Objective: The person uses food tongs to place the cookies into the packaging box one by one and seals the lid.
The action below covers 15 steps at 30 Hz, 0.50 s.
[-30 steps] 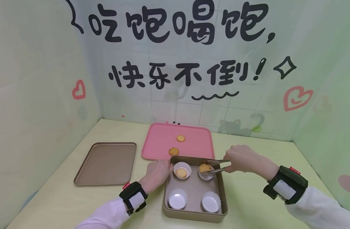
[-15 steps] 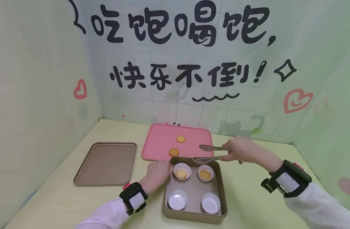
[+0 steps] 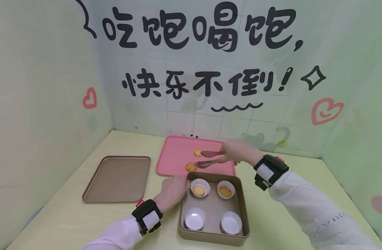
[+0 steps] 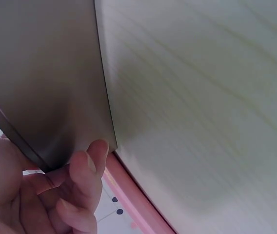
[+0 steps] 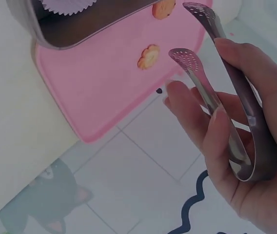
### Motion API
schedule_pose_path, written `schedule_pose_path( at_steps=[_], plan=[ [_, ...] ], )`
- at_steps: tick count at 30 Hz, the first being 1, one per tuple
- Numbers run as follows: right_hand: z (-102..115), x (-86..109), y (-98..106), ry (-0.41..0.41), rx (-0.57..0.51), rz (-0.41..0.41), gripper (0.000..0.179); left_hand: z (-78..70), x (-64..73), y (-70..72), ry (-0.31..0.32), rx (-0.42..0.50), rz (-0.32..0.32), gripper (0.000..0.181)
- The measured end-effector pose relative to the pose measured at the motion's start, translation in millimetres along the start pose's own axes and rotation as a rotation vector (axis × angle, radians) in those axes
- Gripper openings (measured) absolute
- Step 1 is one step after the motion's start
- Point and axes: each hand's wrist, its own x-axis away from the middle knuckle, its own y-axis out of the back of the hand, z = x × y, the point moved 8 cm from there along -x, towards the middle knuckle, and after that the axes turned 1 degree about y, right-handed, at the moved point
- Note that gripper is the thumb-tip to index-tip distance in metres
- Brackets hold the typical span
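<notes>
My right hand [image 3: 239, 151] grips a pair of metal tongs [image 5: 250, 117] with perforated tips. The tongs are spread, with nothing between their tips, over the pink tray [image 3: 175, 152]. Two cookies lie on that tray: a round one [image 3: 191, 167] by the lower tip and a flower-shaped one [image 5: 148, 57] by the upper tip. My left hand [image 3: 173, 190] holds the far left corner of a deep brown baking tin [image 4: 46, 87]. Several white paper cups stand in the tin. A pale cookie [image 3: 198, 190] sits in the far left cup, a darker cookie [image 3: 225, 191] in the far right cup.
A shallow brown tray [image 3: 119, 178] lies on the table to the left, with nothing on it. The near left cup [image 3: 195, 219] and near right cup [image 3: 231, 223] hold no cookie. A printed curtain [image 3: 191, 118] stands behind the pink tray.
The tongs spread and let go of the darker cookie in the far right cup. My right hand then moved up and left to the pink tray. The left hand stayed at the tin.
</notes>
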Motion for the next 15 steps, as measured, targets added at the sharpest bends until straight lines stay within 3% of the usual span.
schedule_pose_path(
  at_steps=[6, 15],
  plan=[
    [4, -25.9, -17, -0.013, 0.009, 0.036, 0.021, -1.6, -0.1, 1.5, -0.008, 0.011, -0.01, 0.032],
    [8, -40.4, -28, -0.064, -0.059, 0.072, 0.02, 0.8, 0.7, 2.7, -0.007, 0.013, -0.023, 0.032]
  ],
)
